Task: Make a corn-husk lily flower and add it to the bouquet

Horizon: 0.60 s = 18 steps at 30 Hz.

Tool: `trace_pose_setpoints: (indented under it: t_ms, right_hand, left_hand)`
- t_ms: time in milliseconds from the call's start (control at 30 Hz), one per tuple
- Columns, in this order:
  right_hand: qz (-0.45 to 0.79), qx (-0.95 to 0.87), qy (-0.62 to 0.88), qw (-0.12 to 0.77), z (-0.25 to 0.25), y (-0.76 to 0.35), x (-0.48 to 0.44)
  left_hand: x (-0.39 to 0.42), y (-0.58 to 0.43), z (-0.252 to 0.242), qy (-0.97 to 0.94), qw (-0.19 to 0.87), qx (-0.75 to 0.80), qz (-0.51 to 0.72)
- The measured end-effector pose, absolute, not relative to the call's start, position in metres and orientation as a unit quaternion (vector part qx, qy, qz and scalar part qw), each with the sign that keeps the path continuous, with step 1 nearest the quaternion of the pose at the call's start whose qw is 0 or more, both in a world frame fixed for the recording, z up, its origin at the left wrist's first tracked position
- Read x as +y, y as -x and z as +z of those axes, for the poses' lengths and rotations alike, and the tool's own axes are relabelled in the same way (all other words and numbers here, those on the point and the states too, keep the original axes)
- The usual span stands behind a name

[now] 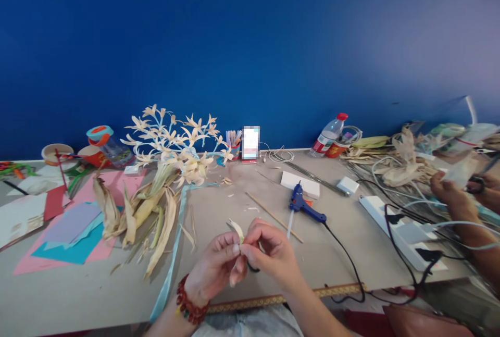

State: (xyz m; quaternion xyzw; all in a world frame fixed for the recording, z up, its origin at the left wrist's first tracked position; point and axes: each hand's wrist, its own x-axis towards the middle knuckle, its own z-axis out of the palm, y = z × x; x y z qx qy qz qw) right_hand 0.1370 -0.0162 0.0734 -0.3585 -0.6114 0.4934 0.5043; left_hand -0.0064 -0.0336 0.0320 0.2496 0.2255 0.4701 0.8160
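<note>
My left hand [215, 265] and my right hand [270, 253] meet just above the near edge of the table [219, 207]. Together they pinch a small pale strip of corn husk [237, 227], whose tip sticks up between the fingers. A dark loop, perhaps a scissor handle [253, 268], hangs under my right fingers. A red bead bracelet [188, 304] circles my left wrist. Behind my hands lie a thin wooden stick [273, 217] and a blue glue gun [303, 206] with its black cord.
Dried husks and a bunch of pale husk flowers [172, 144] lie left of centre, beside coloured paper sheets [74, 227]. A water bottle [328, 134], a white power strip [394, 227] and cables sit to the right. Another person's hands [457, 191] work at the far right.
</note>
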Motion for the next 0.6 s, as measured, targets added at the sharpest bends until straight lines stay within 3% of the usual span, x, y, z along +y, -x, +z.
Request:
trace_pose_setpoints:
  t_ms: [367, 500, 600]
  right_hand:
    - [0.452, -0.585, 0.405, 0.538, 0.062, -0.128, -0.021]
    - [0.453, -0.612, 0.385, 0.522, 0.058, -0.134, -0.021]
    - [0.362, -0.699, 0.415, 0.457, 0.051, -0.169, -0.008]
  left_hand:
    - [-0.04, 0.004, 0.048, -0.427, 0.591, 0.384, 0.566]
    - [-0.04, 0.004, 0.044, -0.42, 0.578, 0.392, 0.579]
    - [-0.041, 0.008, 0.038, -0.395, 0.587, 0.393, 0.586]
